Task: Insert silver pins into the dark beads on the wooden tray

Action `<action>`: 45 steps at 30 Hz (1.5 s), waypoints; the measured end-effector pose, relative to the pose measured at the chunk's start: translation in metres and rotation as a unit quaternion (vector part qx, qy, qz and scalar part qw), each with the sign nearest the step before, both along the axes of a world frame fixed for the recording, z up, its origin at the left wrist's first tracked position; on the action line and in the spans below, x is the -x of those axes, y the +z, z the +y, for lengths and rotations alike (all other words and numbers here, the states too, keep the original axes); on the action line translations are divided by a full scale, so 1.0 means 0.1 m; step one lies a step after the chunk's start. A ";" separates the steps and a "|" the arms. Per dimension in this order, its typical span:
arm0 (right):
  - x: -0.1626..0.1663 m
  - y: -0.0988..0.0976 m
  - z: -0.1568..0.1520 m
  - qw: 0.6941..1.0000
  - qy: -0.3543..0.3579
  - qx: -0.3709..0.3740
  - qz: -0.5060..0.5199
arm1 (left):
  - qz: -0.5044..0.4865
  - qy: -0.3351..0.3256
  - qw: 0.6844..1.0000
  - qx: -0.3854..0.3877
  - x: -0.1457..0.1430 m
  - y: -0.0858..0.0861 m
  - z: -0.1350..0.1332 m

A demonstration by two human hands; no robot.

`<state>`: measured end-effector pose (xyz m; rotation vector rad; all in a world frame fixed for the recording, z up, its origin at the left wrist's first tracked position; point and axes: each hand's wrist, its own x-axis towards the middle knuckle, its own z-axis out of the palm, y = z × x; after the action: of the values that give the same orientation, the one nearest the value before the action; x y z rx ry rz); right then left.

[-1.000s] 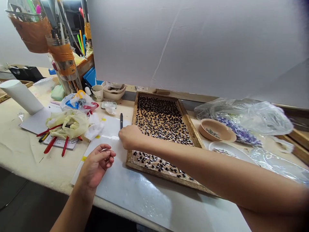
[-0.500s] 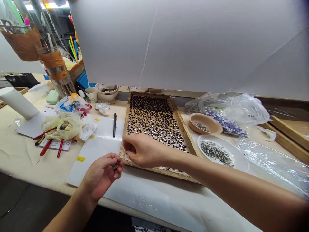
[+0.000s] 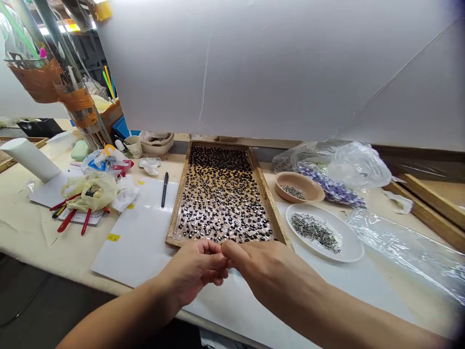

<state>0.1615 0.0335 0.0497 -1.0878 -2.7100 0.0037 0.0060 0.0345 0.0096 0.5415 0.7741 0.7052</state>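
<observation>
My left hand [image 3: 199, 271] is closed, thumb and fingers curled together in front of the tray's near edge. Against its fingertips rests my right hand [image 3: 269, 269], back turned up, its fingers bent down and mostly hidden. Whatever lies between the fingers is too small and covered to make out. Just beyond both hands is a wooden-framed tray [image 3: 271, 198] with many small shiny black pieces [image 3: 221, 194], packed densely at the far end and looser nearby. To its right, a white plate [image 3: 352, 249] carries a heap of tiny dark and silvery bits [image 3: 314, 231].
A tan bowl [image 3: 316, 194] with similar bits stands behind the plate, beside purple flowers [image 3: 334, 189] in plastic. On the left are a black pen [image 3: 164, 189], white sheets [image 3: 145, 232], red-handled tools [image 3: 67, 220] and a yellowish bag [image 3: 92, 191]. A large pale panel [image 3: 254, 68] rises behind.
My right hand has come down from over the tray to meet my left fingertips. My left hand has shifted right. The whole view has moved slightly, and more of the tray shows.
</observation>
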 end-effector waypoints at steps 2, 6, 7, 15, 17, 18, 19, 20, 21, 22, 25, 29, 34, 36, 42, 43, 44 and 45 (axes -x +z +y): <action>0.03 -0.03 -0.01 0.998 0.010 -0.062 -0.006 | 0.005 0.005 1.000 0.000 0.01 -0.02 0.00; 0.21 -0.06 0.02 0.989 0.050 -0.136 -0.014 | 0.015 0.024 1.000 0.012 0.14 0.00 0.04; 0.26 -0.05 0.03 0.986 0.064 -0.151 -0.017 | 0.018 0.036 0.999 0.016 0.19 0.01 0.05; 0.79 0.13 0.70 0.997 0.050 0.048 0.041 | 0.000 0.221 0.975 0.020 0.88 0.24 0.36; 0.99 0.12 1.03 0.990 -0.063 0.112 0.061 | -0.014 0.286 0.958 0.011 1.10 0.31 0.48; 1.10 0.09 1.20 0.981 -0.111 0.144 0.069 | -0.023 0.314 0.949 0.006 1.20 0.34 0.54; 1.22 0.06 1.37 0.977 -0.139 0.150 0.067 | -0.032 0.339 0.940 0.000 1.29 0.36 0.60; 1.34 0.01 1.54 0.973 -0.161 0.151 0.065 | -0.040 0.361 0.932 -0.005 1.36 0.37 0.65; 1.46 -0.04 1.69 0.968 -0.186 0.154 0.064 | -0.049 0.377 0.925 -0.007 1.42 0.38 0.69; 1.57 -0.09 1.83 0.962 -0.214 0.156 0.064 | -0.056 0.388 0.920 -0.007 1.46 0.36 0.73; 1.83 -0.23 2.15 0.947 -0.276 0.149 0.074 | -0.072 0.397 0.915 0.004 1.52 0.29 0.78; 1.98 -0.38 2.37 0.932 -0.314 0.159 0.086 | -0.083 0.389 0.917 0.010 1.51 0.19 0.78; 2.01 -0.50 2.45 0.927 -0.322 0.169 0.087 | -0.091 0.385 0.918 0.006 1.50 0.20 0.74; 1.99 -0.52 2.44 0.931 -0.315 0.164 0.084 | -0.093 0.382 0.920 0.006 1.50 0.21 0.73; 1.89 -0.52 2.26 0.960 -0.248 0.100 0.082 | -0.095 0.372 0.924 0.001 1.49 0.21 0.70; 1.88 -0.51 2.22 0.964 -0.238 0.088 0.081 | -0.096 0.370 0.924 0.000 1.49 0.21 0.70; 1.86 -0.50 2.18 0.967 -0.229 0.077 0.078 | -0.096 0.369 0.925 -0.001 1.49 0.20 0.69; 1.84 -0.48 2.14 0.970 -0.220 0.067 0.075 | -0.096 0.368 0.925 -0.001 1.49 0.20 0.69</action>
<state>-0.0227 0.2477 0.0013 -1.6342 -2.3096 0.1908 -0.1431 0.1034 0.0297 0.1590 0.7882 1.4319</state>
